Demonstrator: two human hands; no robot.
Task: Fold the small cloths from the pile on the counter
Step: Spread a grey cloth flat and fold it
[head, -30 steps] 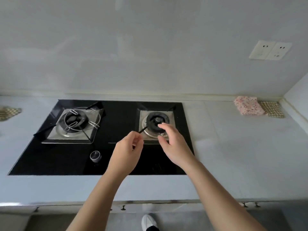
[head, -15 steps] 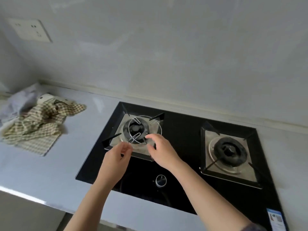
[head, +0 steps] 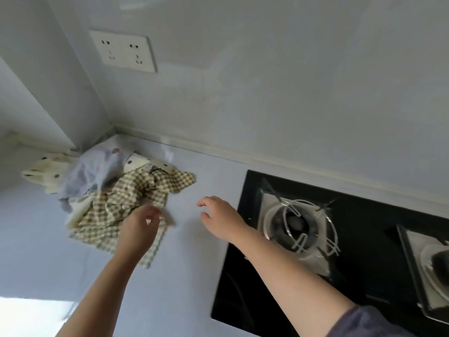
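A pile of small cloths lies in the counter's back left corner. On top and nearest me is a crumpled green-and-cream checked cloth (head: 116,207). Behind it are a lilac cloth (head: 90,173) and a cream cloth with dark dots (head: 46,173). My left hand (head: 139,229) hovers over the right edge of the checked cloth, its fingers loosely curled, and I see no grip on the fabric. My right hand (head: 221,217) is open above the bare counter (head: 194,263), between the pile and the hob, holding nothing.
A black glass hob (head: 364,276) with two burners fills the right side, and its left burner (head: 298,224) is just right of my right wrist. A double wall socket (head: 124,52) sits above the pile. The walls meet in a corner behind the cloths.
My view has swung left from the hob to the cloth pile. Both hands moved left off the burner area; the left hand now reaches the checked cloth.
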